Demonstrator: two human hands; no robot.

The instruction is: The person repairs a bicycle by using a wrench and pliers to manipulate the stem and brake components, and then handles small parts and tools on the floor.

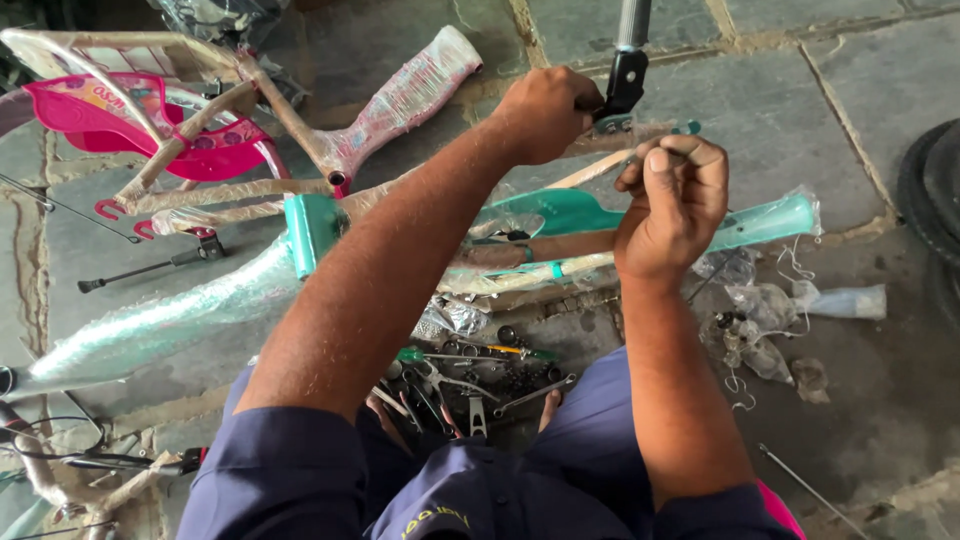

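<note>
Stone floor littered with bike bits around me.

A pink child's seat [150, 125] sits in the upper left of the frame on a wrapped beige frame [250, 110]. Spanners and pliers [470, 385] lie heaped at lower centre between my knees. Clear plastic bags [760, 320] lie at right, a black tyre [935, 200] at the right edge.

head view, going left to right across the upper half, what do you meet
pink child seat → teal frame joint → pink wrapped frame tube → left hand → black clamp → right hand → teal tube end → black tyre
</note>
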